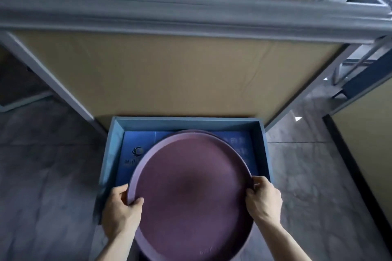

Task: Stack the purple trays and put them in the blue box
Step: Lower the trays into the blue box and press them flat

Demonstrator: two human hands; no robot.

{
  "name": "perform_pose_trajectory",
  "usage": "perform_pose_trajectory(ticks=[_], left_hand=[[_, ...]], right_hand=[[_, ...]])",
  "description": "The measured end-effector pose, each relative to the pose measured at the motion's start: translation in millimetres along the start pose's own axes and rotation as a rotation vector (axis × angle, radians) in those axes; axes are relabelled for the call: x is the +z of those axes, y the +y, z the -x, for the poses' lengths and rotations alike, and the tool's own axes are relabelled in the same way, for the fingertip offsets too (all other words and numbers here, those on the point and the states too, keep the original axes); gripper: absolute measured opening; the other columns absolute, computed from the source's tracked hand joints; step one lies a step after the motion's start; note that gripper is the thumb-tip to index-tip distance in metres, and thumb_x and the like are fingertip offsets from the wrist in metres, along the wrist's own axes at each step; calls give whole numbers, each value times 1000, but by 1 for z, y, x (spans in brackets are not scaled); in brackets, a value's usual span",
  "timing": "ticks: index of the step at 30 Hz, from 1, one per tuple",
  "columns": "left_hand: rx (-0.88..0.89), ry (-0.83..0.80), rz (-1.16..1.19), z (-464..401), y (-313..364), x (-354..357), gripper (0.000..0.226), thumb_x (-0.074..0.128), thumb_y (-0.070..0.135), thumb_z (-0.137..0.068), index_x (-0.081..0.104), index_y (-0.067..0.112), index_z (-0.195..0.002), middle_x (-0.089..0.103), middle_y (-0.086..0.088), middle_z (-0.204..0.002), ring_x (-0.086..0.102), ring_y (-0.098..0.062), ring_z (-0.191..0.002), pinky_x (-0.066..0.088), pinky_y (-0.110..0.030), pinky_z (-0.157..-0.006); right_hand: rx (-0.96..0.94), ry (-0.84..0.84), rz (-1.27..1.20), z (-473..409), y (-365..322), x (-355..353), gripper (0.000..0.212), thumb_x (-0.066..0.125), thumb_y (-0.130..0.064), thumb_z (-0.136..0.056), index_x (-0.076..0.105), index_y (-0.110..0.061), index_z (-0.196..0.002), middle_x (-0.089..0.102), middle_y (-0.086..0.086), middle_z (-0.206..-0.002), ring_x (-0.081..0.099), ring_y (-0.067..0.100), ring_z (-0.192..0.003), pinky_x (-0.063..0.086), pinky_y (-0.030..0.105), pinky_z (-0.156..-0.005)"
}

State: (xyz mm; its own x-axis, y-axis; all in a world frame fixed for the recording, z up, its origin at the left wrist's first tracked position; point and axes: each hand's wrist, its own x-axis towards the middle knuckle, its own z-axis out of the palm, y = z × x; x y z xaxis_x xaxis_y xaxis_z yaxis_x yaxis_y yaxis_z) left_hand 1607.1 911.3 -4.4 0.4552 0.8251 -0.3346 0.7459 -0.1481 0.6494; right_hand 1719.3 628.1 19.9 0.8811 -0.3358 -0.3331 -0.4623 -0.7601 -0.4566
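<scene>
Now the purple trays (191, 186) are held over the blue box (264, 150), which stands on the floor in front of the table (191, 17). The left hand (121, 212) is clamped on the rim at the left side, the right hand (263, 201) on the rim at the right. A second rim shows behind the top one, so it seems a stack. The trays look almost as wide as the box; if they tilt, an edge may catch the box wall and the stack may slide apart.
</scene>
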Motion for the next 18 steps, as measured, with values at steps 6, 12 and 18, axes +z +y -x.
perform_pose_trajectory(ticks=[6,12,18], left_hand=[[36,11,-48,-17,9,18,46,84,11,-69,67,16,-111,75,-12,-106,70,-36,-97,52,-41,-82],[33,38,-103,-25,8,33,40,78,9,-73,68,20,-110,77,-9,-97,70,-36,-93,54,-42,-79],[32,82,-106,-29,3,38,36,77,7,-75,70,21,-107,77,-8,-96,70,-36,-93,53,-41,-80]], right_hand=[[9,29,18,-19,-6,13,33,58,-6,-78,70,-21,-105,72,11,-93,63,39,-92,50,38,-77],[-17,45,45,-28,-7,23,31,55,-4,-78,69,-18,-102,70,12,-90,60,38,-81,43,35,-68],[-51,72,110,-31,-8,24,27,54,-3,-78,69,-14,-98,66,9,-80,45,27,-68,39,32,-64]])
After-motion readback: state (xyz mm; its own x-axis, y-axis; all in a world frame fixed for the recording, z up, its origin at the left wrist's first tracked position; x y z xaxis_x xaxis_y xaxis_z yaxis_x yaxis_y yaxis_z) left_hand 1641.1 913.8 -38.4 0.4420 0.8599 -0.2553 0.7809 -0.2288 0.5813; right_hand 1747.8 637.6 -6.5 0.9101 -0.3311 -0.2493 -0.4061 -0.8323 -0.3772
